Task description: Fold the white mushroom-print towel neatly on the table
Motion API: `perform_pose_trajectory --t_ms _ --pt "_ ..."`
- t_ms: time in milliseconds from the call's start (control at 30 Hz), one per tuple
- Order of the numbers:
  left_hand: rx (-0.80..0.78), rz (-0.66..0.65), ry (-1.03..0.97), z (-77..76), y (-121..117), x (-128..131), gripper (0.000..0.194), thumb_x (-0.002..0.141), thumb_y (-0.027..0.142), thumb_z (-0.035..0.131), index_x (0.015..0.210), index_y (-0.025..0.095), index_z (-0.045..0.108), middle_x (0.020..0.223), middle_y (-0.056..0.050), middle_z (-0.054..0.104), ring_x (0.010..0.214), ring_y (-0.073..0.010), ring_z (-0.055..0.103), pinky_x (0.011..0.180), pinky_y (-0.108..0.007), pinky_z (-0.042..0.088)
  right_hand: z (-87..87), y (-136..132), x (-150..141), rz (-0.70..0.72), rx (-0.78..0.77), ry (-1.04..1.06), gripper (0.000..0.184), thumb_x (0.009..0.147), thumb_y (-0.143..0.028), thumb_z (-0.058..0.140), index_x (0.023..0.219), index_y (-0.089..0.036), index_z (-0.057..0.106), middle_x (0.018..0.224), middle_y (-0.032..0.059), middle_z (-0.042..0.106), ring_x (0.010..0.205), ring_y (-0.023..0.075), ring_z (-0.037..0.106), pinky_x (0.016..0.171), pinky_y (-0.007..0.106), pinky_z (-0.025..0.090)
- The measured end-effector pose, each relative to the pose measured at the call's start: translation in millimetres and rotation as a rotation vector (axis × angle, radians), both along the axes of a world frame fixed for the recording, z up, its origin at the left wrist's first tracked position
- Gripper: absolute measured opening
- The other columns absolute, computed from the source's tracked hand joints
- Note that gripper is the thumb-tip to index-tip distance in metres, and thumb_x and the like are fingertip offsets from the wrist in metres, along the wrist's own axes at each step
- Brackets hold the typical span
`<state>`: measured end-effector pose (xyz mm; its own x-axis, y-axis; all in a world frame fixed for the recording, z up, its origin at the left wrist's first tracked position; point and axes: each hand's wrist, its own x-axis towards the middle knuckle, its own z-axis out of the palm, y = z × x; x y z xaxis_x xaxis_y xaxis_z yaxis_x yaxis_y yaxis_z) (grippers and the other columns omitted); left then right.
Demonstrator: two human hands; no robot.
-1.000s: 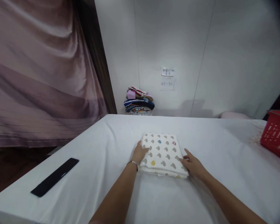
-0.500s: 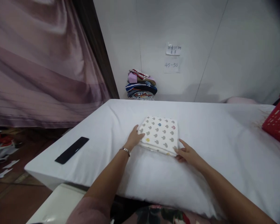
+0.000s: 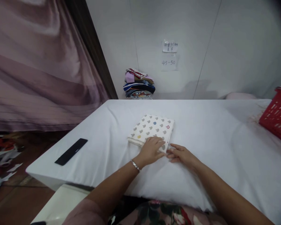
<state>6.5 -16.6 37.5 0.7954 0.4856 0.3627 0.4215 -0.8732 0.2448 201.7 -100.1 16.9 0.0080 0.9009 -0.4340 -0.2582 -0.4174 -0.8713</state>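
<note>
A folded white cloth (image 3: 152, 126) with grey mushroom shapes, plus single blue, red and yellow ones, lies on the white-covered table (image 3: 213, 134). My left hand (image 3: 151, 150), with a metal bracelet at its wrist, rests across the front right part of the cloth. Its fingers lie flat and apart on the top layer. At the near right corner, my right hand (image 3: 181, 155) reaches the cloth's edge with its fingertips. Its thumb stands away from the fingers, and no cloth shows between them. My left hand covers part of the front edge.
A black flat slab (image 3: 71, 152) lies on the table at left. Beyond the far edge, a stack of folded fabrics (image 3: 139, 84) stands by the wall. To the right is a red basket (image 3: 277, 115). A pale stool (image 3: 63, 203) stands below the table's near left side.
My left hand has moved from the cloth's left edge to its front right part. The cloth has turned slightly and shifted left in view. My right hand remains by the near right corner.
</note>
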Motion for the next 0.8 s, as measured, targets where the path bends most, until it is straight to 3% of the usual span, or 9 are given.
perform_pose_trajectory --t_ms 300,600,800 --pt "-0.05 -0.035 -0.006 -16.1 7.6 -2.5 0.021 0.089 0.028 0.053 0.107 0.022 0.063 0.113 -0.005 0.063 0.105 -0.0202 0.056 0.09 -0.036 0.042 -11.8 3.1 -6.3 -0.03 0.024 0.102 0.043 0.084 -0.022 0.063 0.124 -0.011 0.052 0.098 0.0115 0.071 0.077 0.0175 0.07 0.067 0.03 0.06" --pt "0.073 -0.031 0.059 -13.5 -1.3 -4.1 0.025 0.091 0.017 0.043 0.107 0.019 0.062 0.111 -0.007 0.064 0.105 -0.02 0.056 0.09 -0.036 0.043 -14.7 -0.2 -6.7 -0.046 0.065 0.102 0.039 0.084 -0.02 0.063 0.121 -0.013 0.054 0.098 0.0105 0.071 0.074 0.0159 0.069 0.06 0.026 0.059" --pt "0.057 -0.071 0.048 -16.5 -8.6 -9.4 0.03 0.086 0.022 0.053 0.115 0.018 0.056 0.116 -0.009 0.06 0.11 -0.0211 0.053 0.095 -0.038 0.041 -16.3 -0.4 -5.7 -0.029 0.085 0.076 0.038 0.083 -0.022 0.063 0.119 -0.014 0.056 0.097 0.0095 0.07 0.074 0.0157 0.069 0.06 0.026 0.059"
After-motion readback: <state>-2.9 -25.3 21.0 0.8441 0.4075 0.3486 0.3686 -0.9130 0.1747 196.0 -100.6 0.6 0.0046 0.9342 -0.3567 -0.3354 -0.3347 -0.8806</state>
